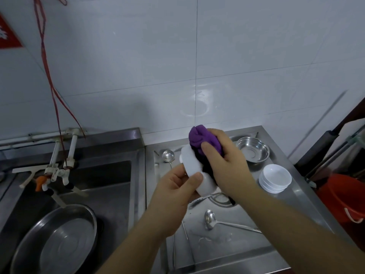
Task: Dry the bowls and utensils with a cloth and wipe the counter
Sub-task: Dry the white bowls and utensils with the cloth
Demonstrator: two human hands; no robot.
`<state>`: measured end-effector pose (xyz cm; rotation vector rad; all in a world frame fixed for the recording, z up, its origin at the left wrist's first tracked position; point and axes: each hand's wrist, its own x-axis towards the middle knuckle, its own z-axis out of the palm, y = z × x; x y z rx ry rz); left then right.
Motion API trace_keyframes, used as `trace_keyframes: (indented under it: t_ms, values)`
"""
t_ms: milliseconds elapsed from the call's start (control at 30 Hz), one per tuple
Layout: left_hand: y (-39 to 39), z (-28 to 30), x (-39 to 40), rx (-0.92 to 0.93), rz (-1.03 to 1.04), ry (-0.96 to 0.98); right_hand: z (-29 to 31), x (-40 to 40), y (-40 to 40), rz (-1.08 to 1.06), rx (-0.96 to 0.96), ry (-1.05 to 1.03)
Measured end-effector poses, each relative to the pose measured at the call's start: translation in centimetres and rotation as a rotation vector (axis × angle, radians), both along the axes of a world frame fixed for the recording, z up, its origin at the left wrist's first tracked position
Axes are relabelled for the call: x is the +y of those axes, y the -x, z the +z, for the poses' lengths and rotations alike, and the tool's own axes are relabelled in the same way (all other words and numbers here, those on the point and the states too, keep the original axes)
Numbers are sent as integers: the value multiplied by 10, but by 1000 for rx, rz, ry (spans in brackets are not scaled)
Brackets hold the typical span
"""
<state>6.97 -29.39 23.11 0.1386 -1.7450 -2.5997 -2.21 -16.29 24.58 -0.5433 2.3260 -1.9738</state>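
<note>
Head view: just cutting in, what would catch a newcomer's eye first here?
The purple cloth stands out most, bunched in the right hand and pressed into a white bowl that the left hand grips above the steel counter. Next, the stack of white bowls at the right and the big steel basin in the sink at lower left.

Steel basin (57, 240) in sink (110, 186); red bucket (343, 198) at right.
</note>
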Motion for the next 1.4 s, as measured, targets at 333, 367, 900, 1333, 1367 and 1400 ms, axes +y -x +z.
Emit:
trace_keyframes:
  t_ms: [333,367,900,1333,1367,1400]
  values:
    - [-6,-13,-8,108,-87,1355,-15,1,6,-129,-805,170]
    - [-4,-14,-10,125,-106,1420,-18,2,6,-127,-811,173]
    - [19,-58,-1,409,-15,1569,-67,46,5,-156,-911,391]
    - [52,-119,52,-519,25,131,-115,133,2,-280,-990,512]
    - [56,-122,60,-547,24,90,-119,141,4,-298,-998,524]
    - [59,-124,68,-569,23,61,-123,150,6,-314,-1002,525]
